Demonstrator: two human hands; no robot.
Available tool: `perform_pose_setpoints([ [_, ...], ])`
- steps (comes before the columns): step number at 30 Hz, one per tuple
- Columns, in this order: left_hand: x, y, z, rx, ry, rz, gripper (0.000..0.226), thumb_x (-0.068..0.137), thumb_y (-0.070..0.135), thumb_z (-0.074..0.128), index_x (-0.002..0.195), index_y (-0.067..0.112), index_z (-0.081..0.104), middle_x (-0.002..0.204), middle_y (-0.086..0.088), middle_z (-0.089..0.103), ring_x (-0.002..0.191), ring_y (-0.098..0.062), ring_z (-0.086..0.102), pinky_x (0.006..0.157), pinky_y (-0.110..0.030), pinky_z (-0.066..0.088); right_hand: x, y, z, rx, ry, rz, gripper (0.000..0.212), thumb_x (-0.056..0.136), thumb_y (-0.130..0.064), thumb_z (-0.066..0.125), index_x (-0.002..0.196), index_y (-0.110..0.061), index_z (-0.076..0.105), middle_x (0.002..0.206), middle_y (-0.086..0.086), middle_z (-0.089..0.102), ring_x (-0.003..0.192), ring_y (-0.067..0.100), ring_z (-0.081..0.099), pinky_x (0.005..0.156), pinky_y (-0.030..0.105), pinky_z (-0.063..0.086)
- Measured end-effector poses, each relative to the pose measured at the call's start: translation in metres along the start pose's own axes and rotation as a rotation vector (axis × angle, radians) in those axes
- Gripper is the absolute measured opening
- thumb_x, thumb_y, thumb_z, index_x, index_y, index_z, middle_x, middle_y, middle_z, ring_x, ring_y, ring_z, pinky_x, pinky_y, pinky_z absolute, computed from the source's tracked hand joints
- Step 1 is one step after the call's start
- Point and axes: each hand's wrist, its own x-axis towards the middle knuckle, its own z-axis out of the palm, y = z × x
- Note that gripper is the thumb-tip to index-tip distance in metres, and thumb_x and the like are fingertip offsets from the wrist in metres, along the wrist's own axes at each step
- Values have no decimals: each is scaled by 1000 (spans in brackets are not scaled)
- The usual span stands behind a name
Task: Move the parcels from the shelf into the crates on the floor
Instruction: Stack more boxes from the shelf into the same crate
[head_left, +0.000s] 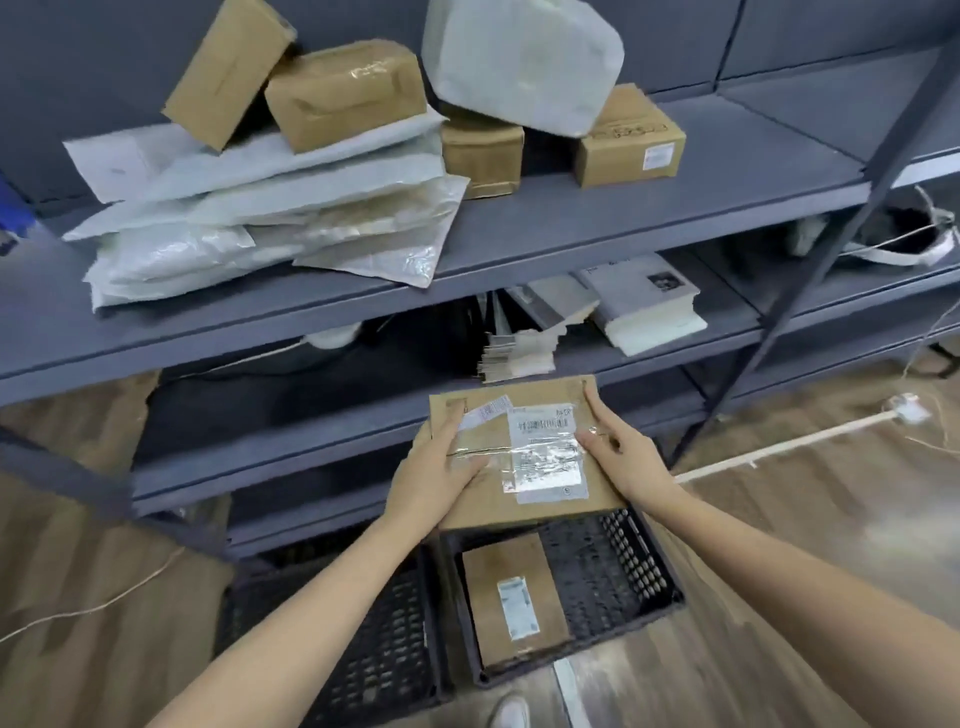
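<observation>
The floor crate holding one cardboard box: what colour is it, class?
The perforated plastic floor crate is black, clearest in the head view.

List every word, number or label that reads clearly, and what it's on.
No text is legible.
Barcode label on the held brown cardboard parcel: blurred.
White label on the brown parcel in the black plastic crate: blurred.
Small sticker on the brown shelf box: too small.

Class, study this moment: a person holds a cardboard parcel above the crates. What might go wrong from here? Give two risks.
1. The cardboard parcel, held at its edges by the left hand and right hand, might slip and land on the labelled box already in the right crate.
2. On the shelf, the grey bag rests tilted on small boxes and may topple.
</observation>
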Motion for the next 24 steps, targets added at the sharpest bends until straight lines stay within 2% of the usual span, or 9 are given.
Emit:
perform_pose_setpoints([
  [3,12,-28,31,8,-35,-29,73,88,38,61,149,34,21,150,1,31,132,-17,38,104,-30,37,15,39,19,-20,-46,86,60,96,-34,49,144,-50,16,124,0,61,107,18,59,87,25,44],
  [5,19,-48,52,47,-52,-68,73,87,40,62,148,36,22,150,2,33,131,-17,41,103,-32,39,23,63,29,-11,-130,130,69,93,-34,54,145,-48,12,125,-3,59,105,15,58,86,22,43],
  [8,28,-77,88,130,-80,-139,75,86,46,61,148,38,19,146,1,38,127,-20,44,100,-38,43,37,102,42,-15,-312,179,91,86,-30,65,146,-49,-2,133,-6,51,117,16,53,102,28,41],
  [11,33,-109,130,213,-150,-212,82,83,48,63,149,37,15,144,-3,38,126,-24,45,100,-39,43,48,151,63,-46,-471,201,107,83,-19,70,146,-41,-13,141,-1,44,126,18,46,110,30,34],
  [14,31,-145,180,289,-259,-278,98,75,51,71,150,37,9,149,-7,28,131,-27,41,102,-39,42,53,207,92,-113,-555,240,113,81,-16,73,145,-33,-18,145,-6,36,131,16,40,111,28,31],
  [16,28,-172,215,320,-324,-301,107,71,54,73,150,36,4,154,-9,19,134,-30,36,104,-40,41,54,243,115,-150,-555,279,111,81,-18,73,146,-32,-16,143,-6,40,128,18,44,106,27,35],
  [19,32,-215,264,312,-385,-316,112,71,50,75,151,32,-1,157,-13,1,136,-31,35,105,-38,40,61,300,152,-194,-514,317,104,81,-22,72,148,-34,-7,140,1,49,122,21,52,99,26,40],
  [24,55,-285,338,350,-392,-297,113,74,45,75,151,27,-6,153,-14,-28,134,-31,38,99,-34,43,86,390,212,-153,-478,335,105,80,-21,73,148,-37,-4,137,0,52,118,17,52,96,24,40],
])
